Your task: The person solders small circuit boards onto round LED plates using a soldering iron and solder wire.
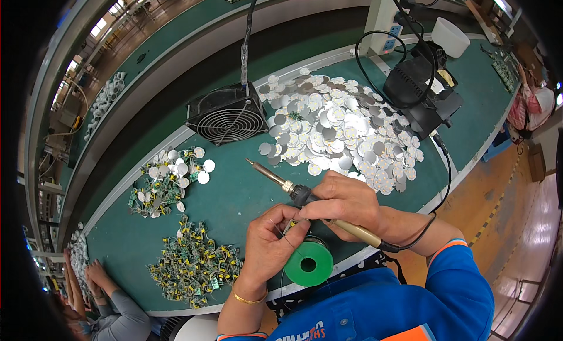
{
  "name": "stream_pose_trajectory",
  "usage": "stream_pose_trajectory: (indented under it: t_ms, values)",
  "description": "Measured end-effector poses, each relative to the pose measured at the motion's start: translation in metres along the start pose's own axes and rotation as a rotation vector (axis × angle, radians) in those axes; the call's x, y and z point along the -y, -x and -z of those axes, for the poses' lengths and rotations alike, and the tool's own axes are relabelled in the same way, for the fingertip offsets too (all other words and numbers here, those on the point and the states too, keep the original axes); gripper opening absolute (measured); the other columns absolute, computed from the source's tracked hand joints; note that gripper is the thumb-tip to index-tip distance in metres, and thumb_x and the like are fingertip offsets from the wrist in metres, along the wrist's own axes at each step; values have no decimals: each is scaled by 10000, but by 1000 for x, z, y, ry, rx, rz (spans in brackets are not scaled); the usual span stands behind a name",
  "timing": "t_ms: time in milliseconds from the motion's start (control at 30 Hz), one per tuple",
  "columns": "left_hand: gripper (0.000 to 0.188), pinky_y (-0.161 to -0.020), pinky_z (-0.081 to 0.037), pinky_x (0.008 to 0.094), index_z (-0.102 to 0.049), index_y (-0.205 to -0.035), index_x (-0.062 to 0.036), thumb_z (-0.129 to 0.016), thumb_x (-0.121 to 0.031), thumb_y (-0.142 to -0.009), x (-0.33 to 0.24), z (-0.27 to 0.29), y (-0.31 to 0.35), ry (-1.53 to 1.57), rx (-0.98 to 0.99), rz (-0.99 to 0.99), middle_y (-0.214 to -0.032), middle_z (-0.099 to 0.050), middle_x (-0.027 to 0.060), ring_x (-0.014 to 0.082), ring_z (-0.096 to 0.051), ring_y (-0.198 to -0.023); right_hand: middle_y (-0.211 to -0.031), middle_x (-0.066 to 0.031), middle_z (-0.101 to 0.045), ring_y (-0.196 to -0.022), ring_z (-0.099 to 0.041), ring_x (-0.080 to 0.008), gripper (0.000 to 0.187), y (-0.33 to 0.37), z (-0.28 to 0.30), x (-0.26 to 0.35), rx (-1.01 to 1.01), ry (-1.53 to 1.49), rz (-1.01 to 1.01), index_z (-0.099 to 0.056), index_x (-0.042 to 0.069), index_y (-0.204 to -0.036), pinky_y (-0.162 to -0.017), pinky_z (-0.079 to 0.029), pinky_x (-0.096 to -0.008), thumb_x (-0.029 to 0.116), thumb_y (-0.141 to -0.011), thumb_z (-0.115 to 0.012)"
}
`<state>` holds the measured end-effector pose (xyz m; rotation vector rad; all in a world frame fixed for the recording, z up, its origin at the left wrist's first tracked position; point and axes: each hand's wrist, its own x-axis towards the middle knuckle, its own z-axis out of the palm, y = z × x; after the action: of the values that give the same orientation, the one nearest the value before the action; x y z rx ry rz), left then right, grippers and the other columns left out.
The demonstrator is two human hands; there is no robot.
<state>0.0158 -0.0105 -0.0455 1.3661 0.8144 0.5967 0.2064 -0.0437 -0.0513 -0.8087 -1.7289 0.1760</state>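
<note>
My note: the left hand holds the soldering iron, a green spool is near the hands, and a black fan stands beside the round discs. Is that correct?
Wrong hand: the head view shows the right hand holding the soldering iron. The green spool and the black fan beside the round discs are as noted.

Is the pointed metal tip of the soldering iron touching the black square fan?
Apart. The head view shows green tabletop between the pointed metal tip and the black square fan.

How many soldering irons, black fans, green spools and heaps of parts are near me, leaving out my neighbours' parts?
Soldering iron: 1
Black fan: 1
Green spool: 1
Disc heap, board heap, mixed heap: 3
Total: 6
</note>
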Motion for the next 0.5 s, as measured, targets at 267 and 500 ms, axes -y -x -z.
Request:
stream_pose_trajectory:
  t_ms: [267, 500]
  values:
    - [96, -584, -375, 192, -662, -904, -7, -700, -54, -830, 0, 0, -3, -76, -39, -73, -797, -601, -30, 21, -458, -668, -769, -118, -593, -601, -555, -248, 366, -4, 3, -1, 14, -14, 16, -628, 39, -1034, -525, -428, -335, -96, -701, -698]
    - [59, -613, -381, 188, -654, -895, 5, -676, 7, -840, -17, 16, 2, 85, -217, -144, -808, -591, -27, 24, -489, -727, -743, -110, -571, -566, -522, -243, 279, -15, 20, 13, 3, -34, 20, -631, 38, -1028, -513, -389, -353, 84, -768, -720]
